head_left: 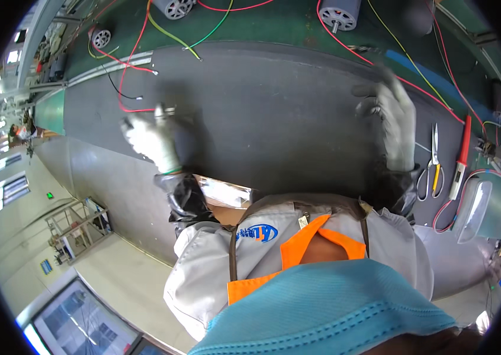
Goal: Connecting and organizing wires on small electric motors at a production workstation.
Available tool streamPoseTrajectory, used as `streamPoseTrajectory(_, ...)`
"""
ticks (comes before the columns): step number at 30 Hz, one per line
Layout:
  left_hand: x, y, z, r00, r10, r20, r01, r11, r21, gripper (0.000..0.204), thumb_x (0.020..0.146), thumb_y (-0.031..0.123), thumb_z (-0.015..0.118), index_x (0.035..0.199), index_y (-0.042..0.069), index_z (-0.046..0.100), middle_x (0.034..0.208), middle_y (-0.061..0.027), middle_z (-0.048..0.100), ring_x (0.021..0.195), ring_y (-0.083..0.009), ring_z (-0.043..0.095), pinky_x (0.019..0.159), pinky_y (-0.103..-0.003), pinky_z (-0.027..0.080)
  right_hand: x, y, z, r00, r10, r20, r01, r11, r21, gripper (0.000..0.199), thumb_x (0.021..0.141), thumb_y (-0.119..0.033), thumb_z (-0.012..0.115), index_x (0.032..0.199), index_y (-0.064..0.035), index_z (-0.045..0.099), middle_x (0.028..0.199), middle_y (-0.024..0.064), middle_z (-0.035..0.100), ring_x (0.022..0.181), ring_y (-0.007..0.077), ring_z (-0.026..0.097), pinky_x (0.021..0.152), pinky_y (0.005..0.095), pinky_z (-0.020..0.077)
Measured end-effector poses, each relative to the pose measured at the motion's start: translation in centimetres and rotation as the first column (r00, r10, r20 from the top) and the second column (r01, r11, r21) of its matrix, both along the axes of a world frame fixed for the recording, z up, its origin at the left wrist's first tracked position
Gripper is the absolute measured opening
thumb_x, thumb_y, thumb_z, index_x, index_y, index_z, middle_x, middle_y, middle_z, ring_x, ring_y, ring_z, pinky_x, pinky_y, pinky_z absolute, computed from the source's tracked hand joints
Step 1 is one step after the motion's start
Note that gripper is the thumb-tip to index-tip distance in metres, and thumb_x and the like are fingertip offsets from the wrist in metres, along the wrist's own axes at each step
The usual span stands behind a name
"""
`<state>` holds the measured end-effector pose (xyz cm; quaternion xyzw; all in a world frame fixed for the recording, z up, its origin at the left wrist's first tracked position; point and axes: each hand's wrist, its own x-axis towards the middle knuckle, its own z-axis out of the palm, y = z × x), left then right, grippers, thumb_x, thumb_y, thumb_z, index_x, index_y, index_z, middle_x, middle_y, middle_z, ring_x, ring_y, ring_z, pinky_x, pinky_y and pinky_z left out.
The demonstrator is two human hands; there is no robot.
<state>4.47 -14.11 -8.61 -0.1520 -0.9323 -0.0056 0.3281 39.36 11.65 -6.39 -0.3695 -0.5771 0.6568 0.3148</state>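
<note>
The head view is showing scissors (433, 165) lying at the right, beside a red-and-white tool (462, 155). The gloved left hand (151, 141) is pinching a red wire (137, 110) near its end, above the dark mat (280, 106). The gloved right hand (393, 115) is hovering, blurred, fingers loosely spread. Farther off, a grey motor (341, 13) is lying on the green surface (268, 28).

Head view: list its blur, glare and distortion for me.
In the head view, the right hand is smeared at the fingers; also in the head view, the left hand looks overbright, windows at far left glare white, and the dark mat's far edge bows from fisheye distortion.
</note>
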Motion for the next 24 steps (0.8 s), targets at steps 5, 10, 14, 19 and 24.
streamPoseTrajectory(5, -9.1, 8.1, 4.2, 0.767, -0.580, -0.274, 0.590, 0.805, -0.053, 0.081, 0.085, 0.051, 0.079, 0.139, -0.003, 0.053, 0.135, -0.0311, 0.058, 0.129, -0.0453, 0.055, 0.103, -0.054, 0.049, -5.9, 4.5, -4.9, 0.900, -0.317, 0.300, 0.071, 0.784, 0.616, 0.071, 0.096, -0.028, 0.071, 0.155, -0.0043, 0.039, 0.114, 0.0213, 0.072, 0.084, 0.0297, 0.072, 0.079, 0.0388, 0.0572)
streamPoseTrajectory(10, -20.7, 29.9, 2.7, 0.824, -0.497, 0.272, 0.548, 0.821, -0.162, 0.090, 0.085, 0.064, 0.073, 0.146, 0.003, 0.045, 0.133, -0.0301, 0.059, 0.123, -0.0485, 0.058, 0.101, -0.053, 0.052, -11.8, 8.2, -4.9, 0.725, -0.295, 0.623, -0.084, 0.859, 0.505, 0.082, 0.093, -0.029, 0.072, 0.161, -0.0116, 0.030, 0.125, 0.0230, 0.070, 0.109, 0.0410, 0.070, 0.094, 0.0454, 0.0557)
streamPoseTrajectory(14, -26.8, 38.0, -0.6, 0.666, -0.427, 0.611, 0.499, 0.864, 0.060, 0.116, 0.075, 0.055, 0.087, 0.156, 0.002, 0.023, 0.134, -0.0290, 0.061, 0.124, -0.0428, 0.063, 0.104, -0.052, 0.053, -14.4, 8.2, -6.2, 0.906, -0.269, 0.327, 0.193, 0.950, 0.246, 0.096, 0.084, -0.016, 0.080, 0.163, -0.0131, 0.026, 0.124, 0.0215, 0.070, 0.109, 0.0250, 0.071, 0.096, 0.0356, 0.0556)
streamPoseTrajectory(19, -19.4, 34.8, -0.5, 0.330, -0.370, 0.869, 0.337, 0.905, 0.258, 0.121, 0.075, 0.052, 0.088, 0.158, 0.000, 0.017, 0.134, -0.0285, 0.061, 0.118, -0.0392, 0.067, 0.095, -0.050, 0.058, -16.7, 7.6, -10.1, 0.925, -0.297, -0.235, 0.302, 0.953, -0.018, 0.085, 0.092, 0.002, 0.067, 0.164, -0.0223, 0.029, 0.115, 0.0090, 0.066, 0.075, 0.0140, 0.064, 0.062, 0.0323, 0.0594)
streamPoseTrajectory(24, -3.8, 20.9, 1.1, 0.589, -0.431, 0.684, 0.692, 0.706, -0.151, 0.118, 0.072, 0.042, 0.087, 0.161, 0.003, 0.020, 0.126, -0.0318, 0.058, 0.107, -0.0433, 0.068, 0.089, -0.048, 0.057, -14.3, 9.4, -8.4, 0.932, -0.254, -0.257, 0.210, 0.960, -0.186, 0.080, 0.094, 0.004, 0.062, 0.163, -0.0225, 0.033, 0.102, 0.0036, 0.065, 0.056, 0.0067, 0.052, 0.046, 0.0255, 0.0474)
